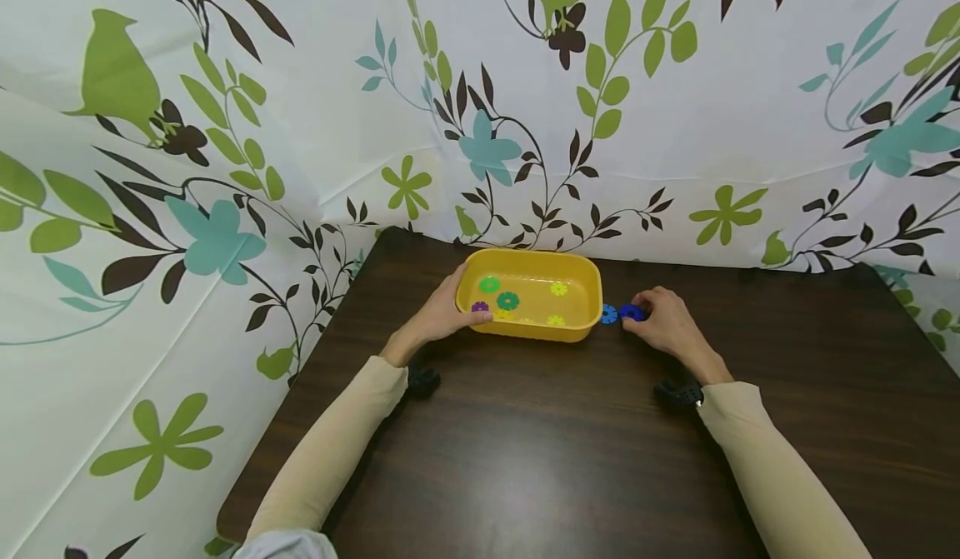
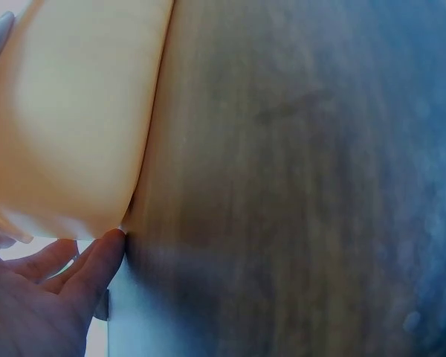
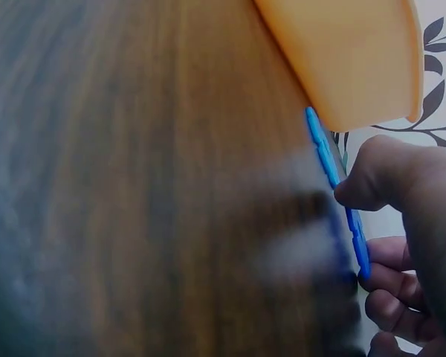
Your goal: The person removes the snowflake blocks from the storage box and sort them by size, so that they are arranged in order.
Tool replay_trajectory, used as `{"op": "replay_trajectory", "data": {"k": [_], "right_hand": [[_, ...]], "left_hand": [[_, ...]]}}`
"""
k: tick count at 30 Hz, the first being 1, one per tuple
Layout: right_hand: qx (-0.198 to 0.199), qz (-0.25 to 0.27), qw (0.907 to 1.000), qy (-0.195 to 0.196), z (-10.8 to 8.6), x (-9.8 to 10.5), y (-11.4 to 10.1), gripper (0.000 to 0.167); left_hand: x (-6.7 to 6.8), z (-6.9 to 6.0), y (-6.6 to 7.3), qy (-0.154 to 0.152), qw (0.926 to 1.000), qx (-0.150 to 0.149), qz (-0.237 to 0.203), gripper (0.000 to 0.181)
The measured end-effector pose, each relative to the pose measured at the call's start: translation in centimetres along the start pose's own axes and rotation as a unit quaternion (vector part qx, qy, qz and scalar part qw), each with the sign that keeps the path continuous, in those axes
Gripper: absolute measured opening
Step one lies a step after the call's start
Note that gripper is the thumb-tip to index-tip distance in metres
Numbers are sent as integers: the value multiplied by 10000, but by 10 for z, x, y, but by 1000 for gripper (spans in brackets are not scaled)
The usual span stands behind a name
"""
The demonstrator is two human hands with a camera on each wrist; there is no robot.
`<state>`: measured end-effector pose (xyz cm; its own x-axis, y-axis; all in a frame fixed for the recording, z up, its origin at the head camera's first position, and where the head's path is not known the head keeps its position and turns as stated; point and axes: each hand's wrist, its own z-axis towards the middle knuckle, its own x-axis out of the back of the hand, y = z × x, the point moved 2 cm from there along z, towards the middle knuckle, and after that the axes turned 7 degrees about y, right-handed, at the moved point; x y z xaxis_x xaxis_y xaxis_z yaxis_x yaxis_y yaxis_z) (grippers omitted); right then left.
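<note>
A yellow plastic basin [image 1: 536,334] stands on the table, and my left hand [image 1: 441,316] grips its left end with the thumb over the rim. In the left wrist view the fingers [image 2: 100,260] touch the basin's outer wall. To the basin's right, my right hand [image 1: 671,326] pinches a dark blue flower-shaped disc [image 1: 632,312] between thumb and fingers. A lighter blue disc [image 1: 609,315] lies in line with it, beside the basin; in the right wrist view they look joined edge to edge. Inside the basin are several loose discs, among them a teal one [image 1: 507,301] and a purple one [image 1: 480,306].
The dark wooden table [image 1: 555,442] extends in front of the basin and to both sides. A patterned white cloth [image 1: 337,134] hangs behind and at the left. Black bands [image 1: 678,394] are on both wrists.
</note>
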<state>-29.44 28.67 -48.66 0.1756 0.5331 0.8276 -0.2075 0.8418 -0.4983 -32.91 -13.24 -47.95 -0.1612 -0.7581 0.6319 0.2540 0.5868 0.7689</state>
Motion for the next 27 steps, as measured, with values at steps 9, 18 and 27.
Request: {"op": "replay_trajectory", "data": {"k": [9, 18, 27], "right_hand": [[-227, 62, 9989, -397, 3, 5, 4, 45], [-411, 106, 9966, -709, 3, 7, 5, 49], [-121, 166, 9998, 33, 8, 21, -24, 52]], "left_hand": [[0, 0, 1, 33, 10000, 14, 6, 121], [-2, 0, 0, -1, 10000, 16, 40, 120], [-1, -2, 1, 47, 9999, 117, 45, 120]]}}
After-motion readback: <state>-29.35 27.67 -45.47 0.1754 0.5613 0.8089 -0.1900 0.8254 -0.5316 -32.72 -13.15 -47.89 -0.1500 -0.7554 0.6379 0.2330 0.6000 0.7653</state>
